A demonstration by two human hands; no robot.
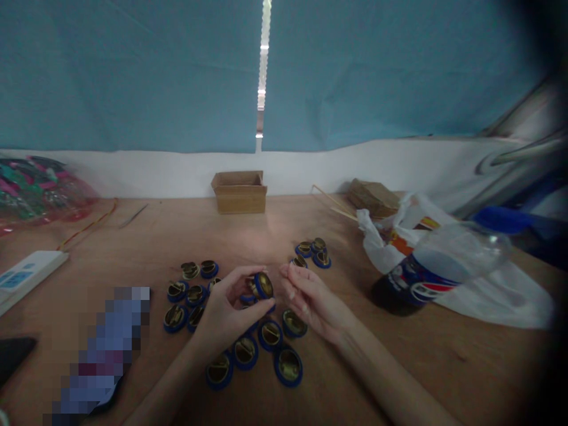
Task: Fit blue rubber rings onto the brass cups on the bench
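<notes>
Between the thumb and fingers of my left hand point(233, 305) is a round pin badge point(263, 285) with a blue rim, its brass-coloured back turned up to the right. My right hand point(313, 299) is just to the right of it, thumb and fingertips pinched together; anything in the pinch is too small to make out. Several similar badges lie face down around and below my hands, such as one badge point(288, 365) in front and another badge point(175, 318) at the left. Pins cross many of their backs. A smaller badge group point(322, 258) lies beyond my right hand.
A small open cardboard box point(242, 198) stands at the back by the wall. A cola bottle point(437, 266) leans on a white plastic bag point(501, 302) at the right. On the left are a blurred-out phone point(109, 349), a white device point(31, 275) and plastic-wrapped items point(39, 189).
</notes>
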